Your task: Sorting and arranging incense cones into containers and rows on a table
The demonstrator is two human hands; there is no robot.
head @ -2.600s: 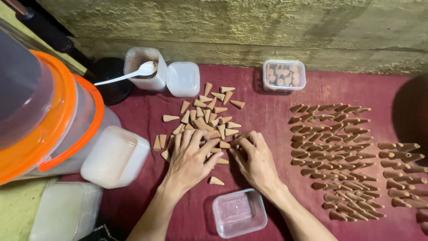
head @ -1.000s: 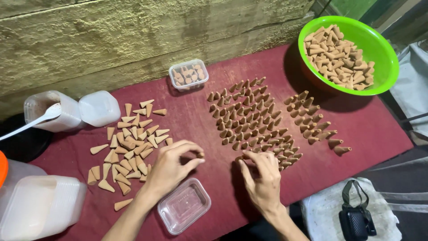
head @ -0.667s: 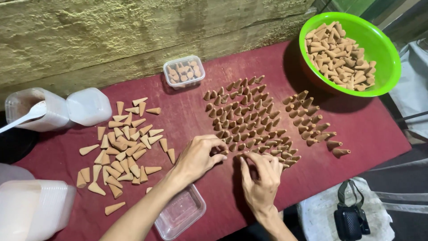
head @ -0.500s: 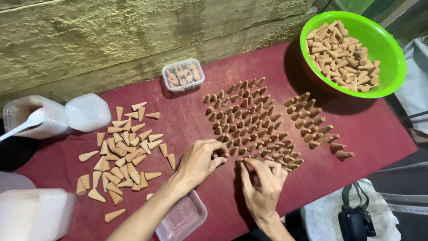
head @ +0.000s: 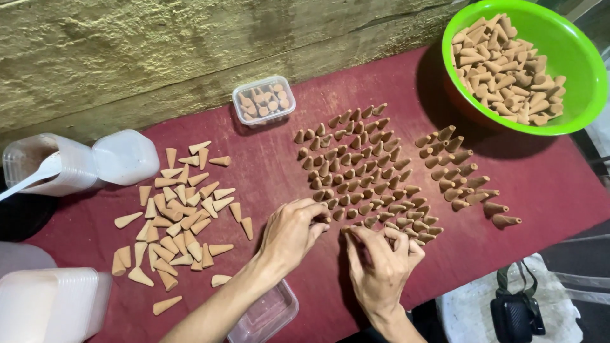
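Observation:
Small brown cones (head: 362,168) stand upright in rows on a dark red cloth (head: 267,162). My left hand (head: 291,232) rests at the near left edge of the rows, its fingertips pinched on a cone. Beside it, my right hand (head: 381,257) has its fingers curled on cones at the near edge. A second, smaller group of upright cones (head: 460,174) stands to the right. A loose pile of lighter cones (head: 181,213) lies flat on the left.
A green bowl (head: 588,95) heaped with cones sits at the far right. A small clear box (head: 264,101) holds a few cones. An empty clear box (head: 270,314) lies near me. White plastic containers (head: 124,155) and a spoon (head: 32,178) are at the left. A rough wall (head: 159,44) runs behind.
The view swung right from the loose pile to the standing rows. Both hands moved from the pile to the near edge of the rows and now set cones there.

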